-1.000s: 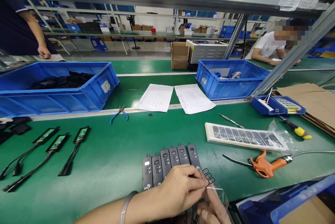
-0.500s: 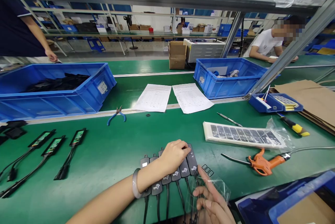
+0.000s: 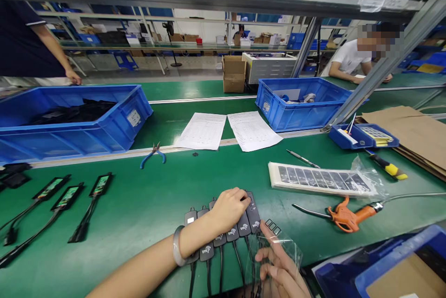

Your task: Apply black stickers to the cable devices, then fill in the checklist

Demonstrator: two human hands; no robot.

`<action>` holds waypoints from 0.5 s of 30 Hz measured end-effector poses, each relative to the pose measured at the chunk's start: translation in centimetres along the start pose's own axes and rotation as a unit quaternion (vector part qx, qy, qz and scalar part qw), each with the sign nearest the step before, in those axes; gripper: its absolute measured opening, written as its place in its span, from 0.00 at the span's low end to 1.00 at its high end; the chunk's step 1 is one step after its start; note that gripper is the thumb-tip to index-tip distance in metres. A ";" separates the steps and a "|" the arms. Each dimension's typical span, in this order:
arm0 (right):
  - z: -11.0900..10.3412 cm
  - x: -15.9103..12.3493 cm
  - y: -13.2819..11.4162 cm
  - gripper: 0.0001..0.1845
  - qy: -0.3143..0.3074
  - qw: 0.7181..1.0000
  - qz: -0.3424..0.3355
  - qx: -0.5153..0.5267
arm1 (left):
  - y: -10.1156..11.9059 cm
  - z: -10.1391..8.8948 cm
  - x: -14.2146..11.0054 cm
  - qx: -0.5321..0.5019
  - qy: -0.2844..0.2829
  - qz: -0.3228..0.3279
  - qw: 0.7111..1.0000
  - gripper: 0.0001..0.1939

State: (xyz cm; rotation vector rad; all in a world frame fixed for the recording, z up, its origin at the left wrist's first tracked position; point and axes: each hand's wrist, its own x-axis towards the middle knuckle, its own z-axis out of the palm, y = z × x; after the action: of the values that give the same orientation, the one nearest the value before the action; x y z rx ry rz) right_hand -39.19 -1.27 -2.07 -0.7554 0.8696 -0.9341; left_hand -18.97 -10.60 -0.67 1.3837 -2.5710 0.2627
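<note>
A row of several black plastic modules with cables and white "tmc" logos lies on the green bench, the rightmost black module at its end. My left hand, with a bangle on the wrist, reaches across the row. Its curled fingers rest at the upper part of the rightmost module; what is under the fingertips is hidden. My right hand holds a clear plastic sheet bearing small black rectangular outlines. Its index finger stretches toward that module's lower right corner, while the other fingers are bent.
Opened modules with green circuit boards lie at left. Blue pliers, paper forms, a bagged label stack, an orange air gun and a screwdriver surround the work. Blue bins stand behind; co-workers are beyond.
The whole view has shifted slightly, bringing things a little to the left. Both hands keep nearly the same pose at the rightmost module.
</note>
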 end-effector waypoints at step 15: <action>-2.3 0.5 1.1 0.27 -0.053 0.998 -0.001 0.017 | -1.6 -2.1 0.2 -0.194 -0.068 -0.091 0.975 0.20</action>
State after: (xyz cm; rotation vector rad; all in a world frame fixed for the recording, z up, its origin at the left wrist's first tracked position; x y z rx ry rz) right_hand -40.71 -1.68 -4.17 -0.7701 0.7592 -0.8996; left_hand -17.52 -11.14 1.50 1.5072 -2.4005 -0.3561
